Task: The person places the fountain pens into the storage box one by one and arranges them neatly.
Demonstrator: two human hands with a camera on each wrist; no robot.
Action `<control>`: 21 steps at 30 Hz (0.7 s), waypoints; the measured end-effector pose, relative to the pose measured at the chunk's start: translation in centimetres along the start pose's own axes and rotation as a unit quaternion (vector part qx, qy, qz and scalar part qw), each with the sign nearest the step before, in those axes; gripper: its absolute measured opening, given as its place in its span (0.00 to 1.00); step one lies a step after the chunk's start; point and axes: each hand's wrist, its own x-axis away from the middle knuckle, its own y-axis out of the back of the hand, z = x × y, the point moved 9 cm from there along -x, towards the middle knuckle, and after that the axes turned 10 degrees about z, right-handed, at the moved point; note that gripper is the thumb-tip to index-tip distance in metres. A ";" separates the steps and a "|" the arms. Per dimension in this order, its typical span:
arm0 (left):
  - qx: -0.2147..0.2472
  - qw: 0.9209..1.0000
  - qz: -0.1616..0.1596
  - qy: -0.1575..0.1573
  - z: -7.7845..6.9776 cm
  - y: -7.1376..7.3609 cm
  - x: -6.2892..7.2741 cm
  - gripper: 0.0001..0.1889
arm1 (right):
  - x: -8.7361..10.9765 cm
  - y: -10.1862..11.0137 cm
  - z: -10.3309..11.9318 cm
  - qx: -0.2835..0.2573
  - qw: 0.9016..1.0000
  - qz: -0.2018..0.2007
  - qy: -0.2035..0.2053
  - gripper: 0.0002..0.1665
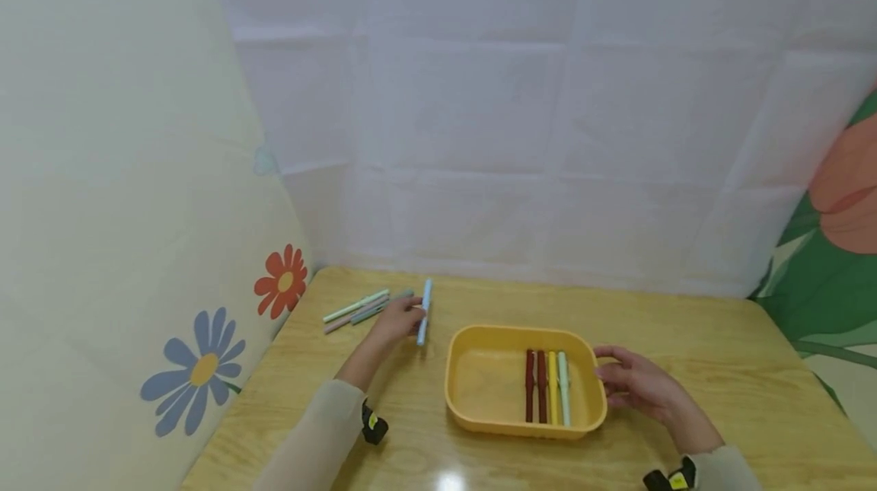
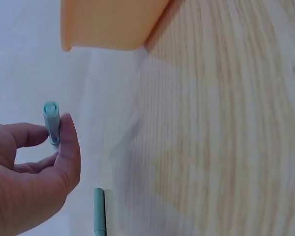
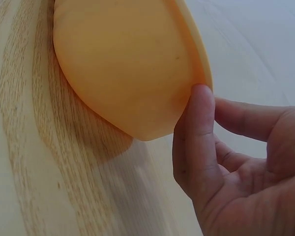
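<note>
Left hand [image 1: 396,321] pinched light-blue pen [image 1: 425,311] beyond tray's left rim [image 1: 448,377]; loosely bent right hand [image 1: 645,386] touched right rim [image 3: 201,49], apparently without gripping. Only head view showed four pens [image 1: 542,387] inside.

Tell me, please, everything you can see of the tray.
The tray is yellow, smooth and plastic-looking: a rounded rectangle with a thin rim. It sits open side up on the wooden table. In its right half, four pens lie side by side: two dark red pens, a yellow one and a pale green one. Its left half is bare. The right hand touches its right end.
</note>
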 end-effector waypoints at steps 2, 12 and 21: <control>0.044 0.999 0.015 -0.005 0.0 -0.6 0.2 0.26 | 0.0 0.0 0.1 0.000 1.000 0.000 0.000 0.33; 0.156 0.984 0.078 -0.042 -1.4 -3.2 1.4 0.29 | -0.1 0.2 -0.4 0.003 1.000 -0.012 -0.007 0.34; 0.147 0.983 0.106 -0.033 -2.6 -5.1 2.5 0.29 | -0.1 0.2 -0.2 0.000 1.000 -0.006 -0.010 0.35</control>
